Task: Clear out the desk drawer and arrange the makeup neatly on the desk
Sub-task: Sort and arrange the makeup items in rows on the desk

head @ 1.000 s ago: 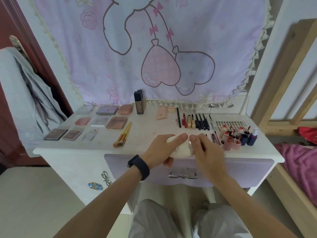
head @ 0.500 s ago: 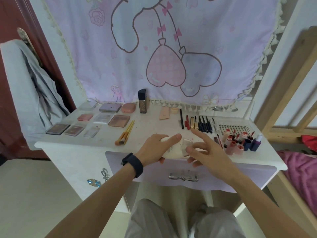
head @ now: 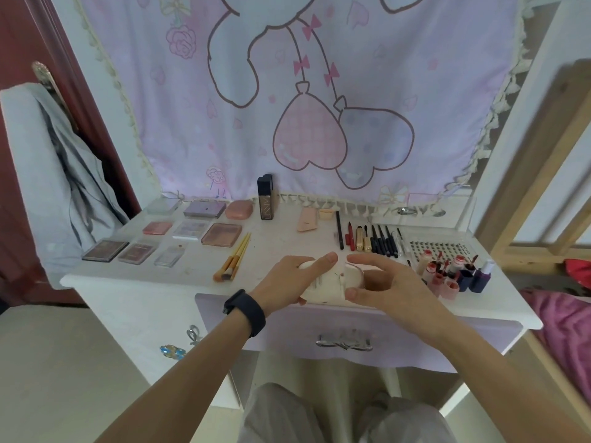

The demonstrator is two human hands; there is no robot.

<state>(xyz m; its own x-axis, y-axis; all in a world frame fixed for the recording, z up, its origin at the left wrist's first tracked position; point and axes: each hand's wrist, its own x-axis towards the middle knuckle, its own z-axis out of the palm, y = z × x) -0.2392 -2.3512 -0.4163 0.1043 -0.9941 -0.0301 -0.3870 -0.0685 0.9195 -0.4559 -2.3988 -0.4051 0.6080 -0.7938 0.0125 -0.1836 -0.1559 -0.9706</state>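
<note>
My left hand [head: 289, 278] grips a white rounded case [head: 326, 287] at the front edge of the white desk [head: 278, 247]. My right hand [head: 380, 282] holds its right end, where a clear round lid [head: 355, 273] shows, thumb below and fingers above. Makeup lies in rows on the desk: palettes [head: 220, 234] at left, brushes [head: 235, 257], pencils and lipsticks [head: 371, 239], small bottles [head: 447, 274] at right. The lilac drawer [head: 348, 330] below is pushed in.
A dark foundation bottle [head: 265, 201] stands at the back by the cartoon curtain [head: 303, 91]. A grey garment [head: 54, 174] hangs on the door at left. A wooden bed frame [head: 537, 174] with pink bedding [head: 566, 318] stands at right.
My right hand has shifted from resting its fingers on top of the case to curling round its right end. The left hand keeps its grip; the view has tilted slightly.
</note>
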